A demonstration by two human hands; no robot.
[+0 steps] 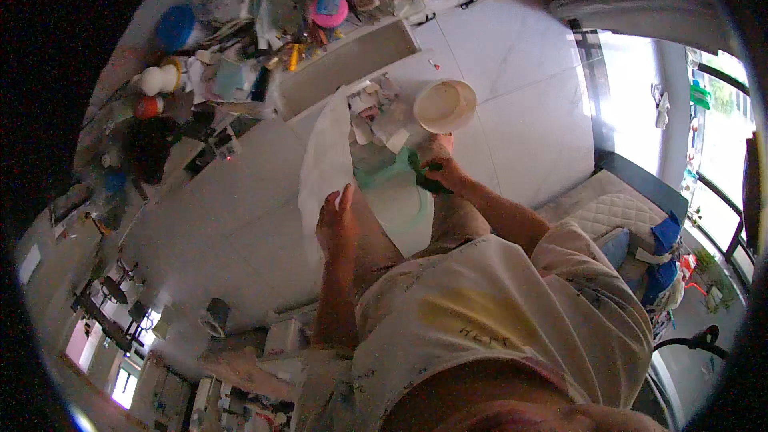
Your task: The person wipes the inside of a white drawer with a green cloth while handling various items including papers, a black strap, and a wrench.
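A large white plastic bag (324, 156) stands up on its left side, and my left hand (337, 222) is closed at its near edge. Crumpled paper and wrappers (374, 108) lie at its far end. My right hand (445, 170), farther right, is closed on a bunched dark green plastic piece (428, 176). Pale green see-through plastic (382, 171) spreads between both hands, over the white sheet. Just beyond my right hand is a round cream-coloured bin (446, 106); how full it is, I cannot tell.
An open drawer (352, 68) juts out beyond the bag. Left of it runs a cluttered counter with a pink round lid (329, 13) and a blue round thing (175, 27). A quilted mattress (612, 220) is at the right. Pale tiles (536, 104) cover the floor.
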